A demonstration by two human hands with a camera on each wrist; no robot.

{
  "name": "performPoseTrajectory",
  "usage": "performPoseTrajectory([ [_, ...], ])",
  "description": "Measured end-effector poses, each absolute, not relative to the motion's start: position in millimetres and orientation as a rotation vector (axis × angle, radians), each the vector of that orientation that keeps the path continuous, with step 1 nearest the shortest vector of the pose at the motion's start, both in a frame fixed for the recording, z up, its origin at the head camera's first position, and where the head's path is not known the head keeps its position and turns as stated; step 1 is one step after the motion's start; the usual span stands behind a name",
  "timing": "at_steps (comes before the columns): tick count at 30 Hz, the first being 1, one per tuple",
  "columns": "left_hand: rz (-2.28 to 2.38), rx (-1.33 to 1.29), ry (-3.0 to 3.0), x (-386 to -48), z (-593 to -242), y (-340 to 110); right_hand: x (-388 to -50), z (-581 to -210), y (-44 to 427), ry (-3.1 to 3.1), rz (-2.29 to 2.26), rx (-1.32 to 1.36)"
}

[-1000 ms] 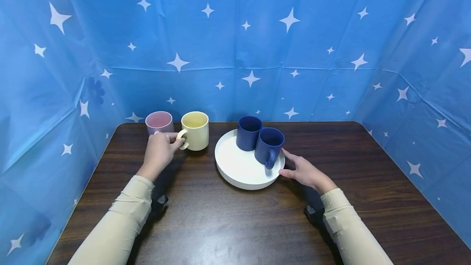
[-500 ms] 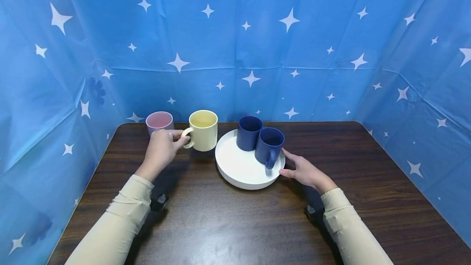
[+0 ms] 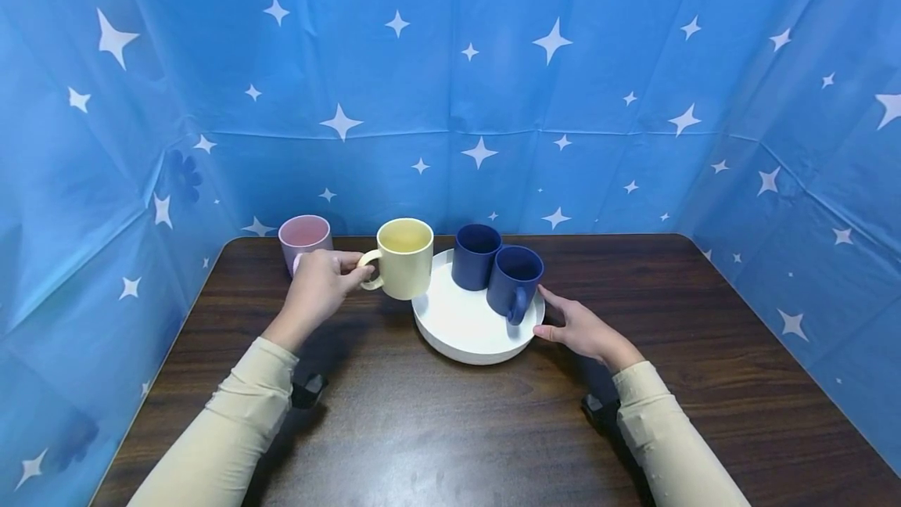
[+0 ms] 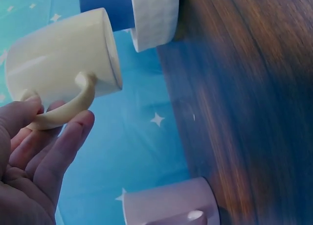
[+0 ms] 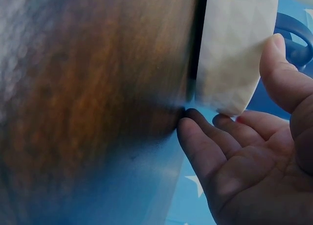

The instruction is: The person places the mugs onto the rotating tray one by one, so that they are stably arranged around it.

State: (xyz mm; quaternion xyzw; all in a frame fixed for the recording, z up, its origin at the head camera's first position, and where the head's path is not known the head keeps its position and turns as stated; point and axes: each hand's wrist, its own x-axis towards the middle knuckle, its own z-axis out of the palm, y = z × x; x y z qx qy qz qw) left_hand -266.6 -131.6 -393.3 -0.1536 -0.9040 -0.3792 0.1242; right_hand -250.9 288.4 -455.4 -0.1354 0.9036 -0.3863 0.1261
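My left hand [image 3: 320,289] pinches the handle of a yellow mug [image 3: 406,260] between thumb and fingers. In the left wrist view the mug [image 4: 63,54] is upright relative to the table and raised off it. Its lower right side overlaps the left rim of a round white tray [image 3: 468,335] in the head view. Two dark blue mugs stand upright on that tray, a rear one [image 3: 473,266] and a front one [image 3: 508,288] with its handle facing me. At the tray's right edge, my right hand [image 3: 584,329] rests fingertips and thumb against the wall, fingers extended [image 5: 205,142].
A pink mug [image 3: 305,233] stands on the dark wooden table [image 3: 422,429] behind my left hand, partly covered by it. Blue star-printed cloth [image 3: 436,84] hangs along the table's back and sides.
My left hand has lifted the yellow mug and carried it rightward, away from the pink mug and up to the tray's left edge. The right hand and tray stay put.
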Motion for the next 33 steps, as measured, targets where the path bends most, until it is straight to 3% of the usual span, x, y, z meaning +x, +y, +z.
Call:
performPoseTrajectory([
  [33,-1.195,-0.616,-2.667,-259.1,-396.9,-102.7,-250.5,-454.5,289.4,2.626,-1.126,-0.381],
])
